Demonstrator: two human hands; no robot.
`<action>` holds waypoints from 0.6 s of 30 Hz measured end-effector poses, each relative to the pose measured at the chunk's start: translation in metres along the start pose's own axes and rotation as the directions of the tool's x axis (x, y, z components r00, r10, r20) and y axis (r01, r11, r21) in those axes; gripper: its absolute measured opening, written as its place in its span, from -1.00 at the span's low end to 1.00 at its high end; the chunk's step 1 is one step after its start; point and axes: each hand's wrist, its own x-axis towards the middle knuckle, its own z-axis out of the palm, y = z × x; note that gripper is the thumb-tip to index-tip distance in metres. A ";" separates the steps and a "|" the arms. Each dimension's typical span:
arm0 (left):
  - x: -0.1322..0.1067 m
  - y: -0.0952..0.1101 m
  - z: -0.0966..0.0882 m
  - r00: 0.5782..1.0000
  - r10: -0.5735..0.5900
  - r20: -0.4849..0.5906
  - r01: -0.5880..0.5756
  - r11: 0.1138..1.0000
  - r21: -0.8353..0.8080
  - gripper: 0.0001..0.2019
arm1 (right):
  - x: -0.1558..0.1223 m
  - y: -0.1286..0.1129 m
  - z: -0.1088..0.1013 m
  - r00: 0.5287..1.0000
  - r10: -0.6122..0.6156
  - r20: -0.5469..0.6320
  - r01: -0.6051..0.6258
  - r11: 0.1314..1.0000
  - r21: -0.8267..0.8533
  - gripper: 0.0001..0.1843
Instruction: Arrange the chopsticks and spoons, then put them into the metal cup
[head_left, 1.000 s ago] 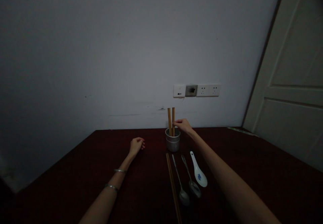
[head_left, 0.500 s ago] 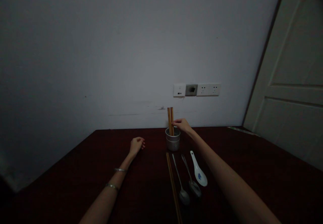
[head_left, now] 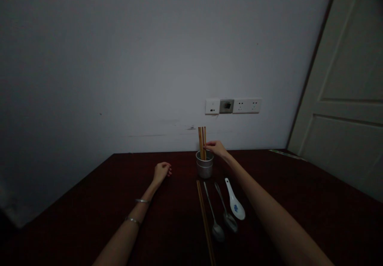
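Observation:
A small metal cup (head_left: 205,167) stands at the far middle of the dark red table (head_left: 89,210). Wooden chopsticks (head_left: 202,140) stand upright in it. My right hand (head_left: 217,148) reaches over the cup's rim and pinches the chopsticks with its fingertips. My left hand (head_left: 162,171) rests on the table to the left of the cup, fingers curled, holding nothing; two bracelets sit on that forearm. In front of the cup lie another pair of chopsticks (head_left: 205,220), two metal spoons (head_left: 216,224) (head_left: 227,214) and a white ceramic spoon (head_left: 235,206).
A pale wall rises behind the table with a row of sockets (head_left: 233,106) above the cup. A white door (head_left: 347,98) stands at the right. The room is dim.
The two chopsticks in the cup, a little apart a second ago, now stand pressed together. My right hand has stayed at them; my left hand has not moved.

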 end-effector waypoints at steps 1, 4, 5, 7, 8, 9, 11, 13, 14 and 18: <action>0.000 0.000 0.000 1.000 0.000 0.001 0.000 1.000 0.001 -0.90 | 0.000 0.000 0.000 1.000 0.005 0.001 -0.005 1.000 0.002 -0.77; 0.000 0.001 0.000 1.000 -0.004 0.002 0.004 1.000 0.003 -0.89 | 0.000 0.000 0.000 1.000 0.016 0.007 -0.016 1.000 0.010 -0.78; -0.001 0.001 0.000 1.000 -0.007 0.000 0.007 1.000 0.004 -0.89 | 0.000 0.000 0.000 1.000 0.016 0.010 -0.016 1.000 0.014 -0.78; -0.001 0.003 0.000 1.000 -0.013 -0.003 0.013 1.000 0.008 -0.89 | 0.000 0.000 0.001 1.000 0.014 0.016 -0.015 0.999 0.028 -0.80; -0.002 0.003 0.000 1.000 -0.013 -0.002 0.013 1.000 0.008 -0.88 | 0.000 0.000 0.001 1.000 0.016 0.018 -0.017 0.999 0.039 -0.81; -0.002 0.003 0.000 1.000 -0.013 0.000 0.013 1.000 0.009 -0.88 | 0.000 0.000 0.002 1.000 0.020 0.019 -0.021 0.999 0.050 -0.83; -0.002 0.003 0.000 1.000 -0.011 -0.002 0.011 1.000 0.007 -0.88 | 0.000 0.001 0.002 1.000 0.026 0.017 -0.028 0.997 0.067 -0.84; -0.001 0.002 0.000 1.000 -0.009 -0.007 0.009 1.000 0.004 -0.89 | 0.001 0.002 0.002 0.999 0.032 0.011 -0.033 0.997 0.072 -0.83; -0.001 0.002 0.001 1.000 -0.007 -0.007 0.007 1.000 0.001 -0.89 | 0.001 0.003 0.002 0.999 0.033 0.009 -0.034 0.997 0.071 -0.82; -0.001 0.002 0.001 1.000 0.006 0.000 -0.006 1.000 -0.003 -0.89 | 0.001 0.003 0.002 0.999 0.042 0.005 -0.042 0.997 0.069 -0.81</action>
